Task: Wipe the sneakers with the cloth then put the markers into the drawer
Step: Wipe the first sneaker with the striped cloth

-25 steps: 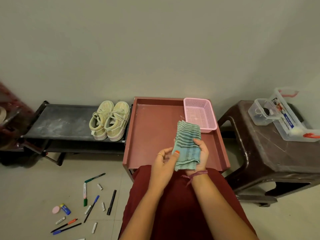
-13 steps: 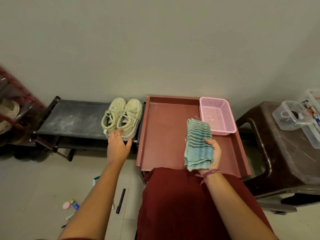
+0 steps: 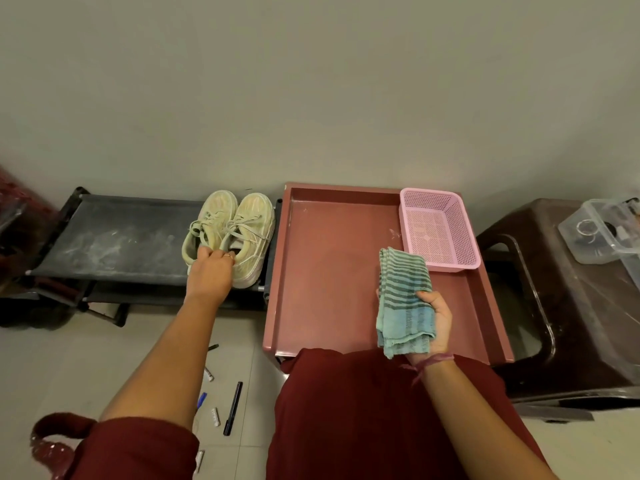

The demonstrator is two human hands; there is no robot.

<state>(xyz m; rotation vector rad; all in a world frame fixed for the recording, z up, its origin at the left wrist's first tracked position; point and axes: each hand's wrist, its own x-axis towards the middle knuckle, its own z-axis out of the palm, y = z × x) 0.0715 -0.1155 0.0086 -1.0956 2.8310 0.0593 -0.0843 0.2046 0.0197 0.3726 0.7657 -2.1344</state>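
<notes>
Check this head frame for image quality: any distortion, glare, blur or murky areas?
Head view: wide-angle bending curves the shoe rack and brown stool at the edges; light is dim and warm; faint sheen on the red tray; the sneakers, cloth and both hands read sharp; the lower-left corner is soft.

The person wears a dark red garment: a short sleeve (image 3: 138,445) covers the upper part of the left arm, and the same dark red cloth covers the lap (image 3: 363,417). Both forearms are bare. A ring (image 3: 227,255) sits on a finger of the left hand (image 3: 209,271). The right hand (image 3: 437,320) shows an orange-painted thumbnail (image 3: 421,292), and a pinkish thread bracelet (image 3: 433,361) with loose ends circles the wrist.
</notes>
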